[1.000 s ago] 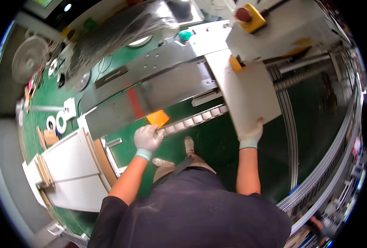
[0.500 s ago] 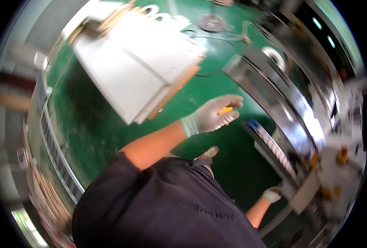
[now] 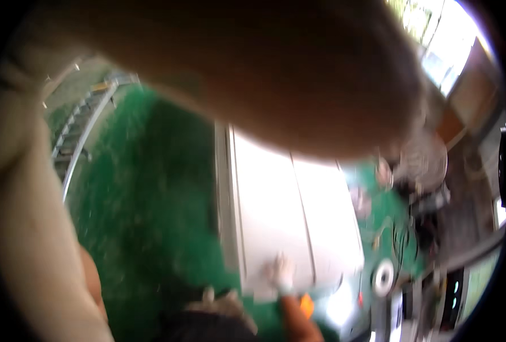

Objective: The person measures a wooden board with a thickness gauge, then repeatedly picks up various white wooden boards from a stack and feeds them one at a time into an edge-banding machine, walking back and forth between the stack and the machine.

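My left hand [image 3: 253,80], in a pale glove, is raised very close to the view. It covers the top and left side as a dark, blurred shape, so its grip and anything in it cannot be made out. My right hand [image 3: 281,271], in a white glove, rests at the near edge of a stack of large white panels [image 3: 270,199]. Its fingers look spread over the top panel, though blurred. A small orange thing [image 3: 306,306] shows beside my right forearm; its kind is unclear.
A metal ladder-like rail [image 3: 85,125] runs along the left on the green floor [image 3: 150,228]. To the right are a white roll [image 3: 384,277], loose cables [image 3: 401,236] and a round, fan-like guard [image 3: 424,162]. A bright window [image 3: 449,45] stands at upper right.
The view has swung round, bringing the panels to the centre. My left hand, which held something orange, has risen close to the view. My right hand has come onto the panels.
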The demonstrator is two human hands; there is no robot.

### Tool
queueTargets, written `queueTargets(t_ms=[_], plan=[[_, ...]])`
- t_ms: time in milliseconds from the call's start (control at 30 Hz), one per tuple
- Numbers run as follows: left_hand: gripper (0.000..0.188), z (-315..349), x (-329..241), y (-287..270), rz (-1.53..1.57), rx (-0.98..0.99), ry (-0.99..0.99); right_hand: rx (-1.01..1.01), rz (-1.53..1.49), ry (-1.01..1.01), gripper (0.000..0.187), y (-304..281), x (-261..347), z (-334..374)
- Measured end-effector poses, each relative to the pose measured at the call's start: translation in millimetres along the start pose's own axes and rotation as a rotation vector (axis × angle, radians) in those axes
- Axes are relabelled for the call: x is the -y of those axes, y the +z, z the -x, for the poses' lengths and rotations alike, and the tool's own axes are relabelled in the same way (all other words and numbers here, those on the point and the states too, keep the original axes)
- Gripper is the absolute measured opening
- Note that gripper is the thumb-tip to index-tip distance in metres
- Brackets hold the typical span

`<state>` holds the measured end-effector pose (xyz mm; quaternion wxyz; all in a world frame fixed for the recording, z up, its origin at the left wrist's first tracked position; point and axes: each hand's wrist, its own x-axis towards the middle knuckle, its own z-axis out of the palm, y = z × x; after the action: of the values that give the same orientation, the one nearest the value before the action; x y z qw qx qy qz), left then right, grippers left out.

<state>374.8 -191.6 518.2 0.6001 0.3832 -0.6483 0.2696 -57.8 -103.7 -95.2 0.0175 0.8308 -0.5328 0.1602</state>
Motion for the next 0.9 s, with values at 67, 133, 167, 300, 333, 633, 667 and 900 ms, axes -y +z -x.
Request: queueTargets(t_ms=[67,133,167,300,333,633,667,900], plan=[[0.073,-41,80,37,-0.100,-0.067,-0.070,0.291,0.128,0.308,0.076,-28,-17,-24],[0.072,-59,166,33,-0.282,0.065,-0.133,0.228,0.038,0.322,0.077,-41,35,-50],[0.072,-68,185,47,-0.325,0.094,-0.107,0.126,0.000,0.336,0.077,-26,38,-86],[0.071,-72,214,142,-0.374,0.151,0.064,0.271,-0.048,0.422,0.076,-5,27,-73],[0.071,-70,194,144,-0.389,0.156,0.132,0.401,-0.103,0.394,0.075,-24,32,-89],[0.069,42,267,289,0.153,0.355,0.346,0.001,-0.149,0.467,0.056,58,-13,-130],[0.068,50,290,297,0.200,0.402,0.282,0.111,-0.203,0.665,0.052,73,-14,-148],[0.048,284,534,450,0.665,0.717,-1.015,-0.019,-0.217,0.814,0.054,128,-20,-473]])
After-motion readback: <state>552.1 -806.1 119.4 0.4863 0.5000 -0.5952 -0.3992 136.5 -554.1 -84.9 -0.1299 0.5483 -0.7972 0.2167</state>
